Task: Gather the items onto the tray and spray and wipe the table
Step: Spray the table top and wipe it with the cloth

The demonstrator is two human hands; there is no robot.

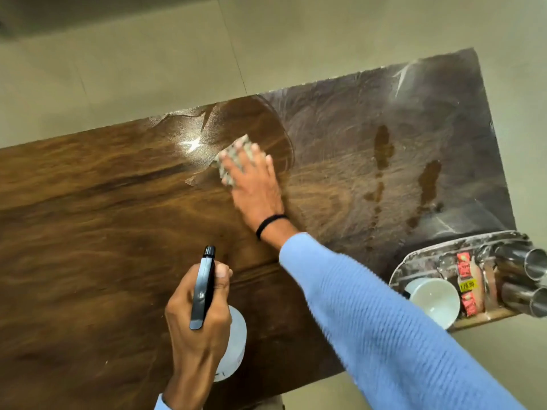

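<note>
My right hand (pixel 254 184) presses flat on a speckled grey cloth (pixel 235 155) in the middle of the dark wooden table (pixel 88 217). Most of the cloth is hidden under my fingers. Nearer to me, my left hand (pixel 198 321) grips a white spray bottle (pixel 235 338) with a black trigger head (pixel 204 288), held just above the table. To the right of the cloth the wood looks dull with a misty film and a few darker wet streaks (pixel 381 161). At the table's right near corner sits the tray (pixel 414 255).
The tray holds a white mug (pixel 433 300), red sachets (pixel 464 267) and two steel tumblers (pixel 524 279) lying on their sides. It overhangs the table's near edge. Beige tiled floor (pixel 148 69) surrounds the table.
</note>
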